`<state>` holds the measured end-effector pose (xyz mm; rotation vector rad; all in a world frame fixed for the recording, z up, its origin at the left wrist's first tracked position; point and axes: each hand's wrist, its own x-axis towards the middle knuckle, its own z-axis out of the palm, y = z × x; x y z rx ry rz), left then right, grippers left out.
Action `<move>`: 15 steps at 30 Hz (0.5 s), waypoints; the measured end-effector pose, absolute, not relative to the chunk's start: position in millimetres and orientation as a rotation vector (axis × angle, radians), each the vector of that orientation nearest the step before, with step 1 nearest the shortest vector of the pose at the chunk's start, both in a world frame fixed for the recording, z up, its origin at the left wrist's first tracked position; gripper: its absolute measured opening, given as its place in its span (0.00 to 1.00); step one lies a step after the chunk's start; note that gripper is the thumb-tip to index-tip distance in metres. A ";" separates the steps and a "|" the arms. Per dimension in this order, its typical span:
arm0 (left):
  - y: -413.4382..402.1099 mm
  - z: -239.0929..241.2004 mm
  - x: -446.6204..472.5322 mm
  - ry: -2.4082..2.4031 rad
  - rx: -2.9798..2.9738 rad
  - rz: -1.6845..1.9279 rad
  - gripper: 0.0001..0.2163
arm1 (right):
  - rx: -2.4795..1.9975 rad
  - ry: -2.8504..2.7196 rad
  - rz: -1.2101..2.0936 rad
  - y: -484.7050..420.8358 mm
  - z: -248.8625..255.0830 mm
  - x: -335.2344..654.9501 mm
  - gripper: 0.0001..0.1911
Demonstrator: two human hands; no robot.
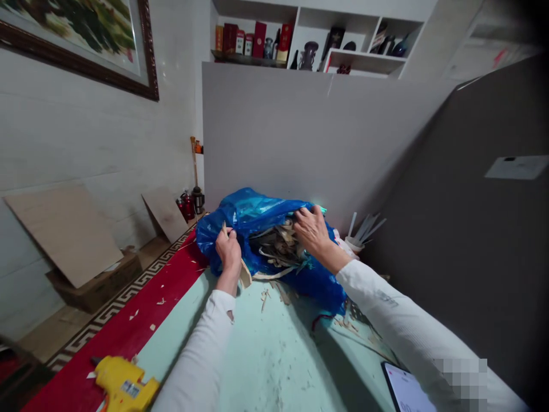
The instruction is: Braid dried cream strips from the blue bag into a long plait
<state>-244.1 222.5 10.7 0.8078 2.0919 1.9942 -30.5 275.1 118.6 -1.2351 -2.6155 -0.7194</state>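
A crumpled blue plastic bag (253,205) lies on its side at the far end of the table, its mouth facing me. Dried brown leaf-like strips (281,243) fill the opening. At the left of the mouth, my left hand (229,252) is closed on a thin tan strip (245,274), which sticks out above and below the fingers. My right hand (312,232) is closed at the upper right rim of the bag, fingers curled over the plastic beside the dried strips. Its fingertips are partly hidden.
A yellow glue gun (126,384) lies front left, and a phone (407,389) front right. A cup with white sticks (355,243) stands behind the bag. Small scraps (265,297) litter the pale green tabletop (257,355). A grey panel (326,137) rises behind.
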 end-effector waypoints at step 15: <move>214.2 -6.0 -196.2 2.139 1.209 1.372 0.07 | -1.452 -2.642 -0.718 249.9 80.1 9.0 0.13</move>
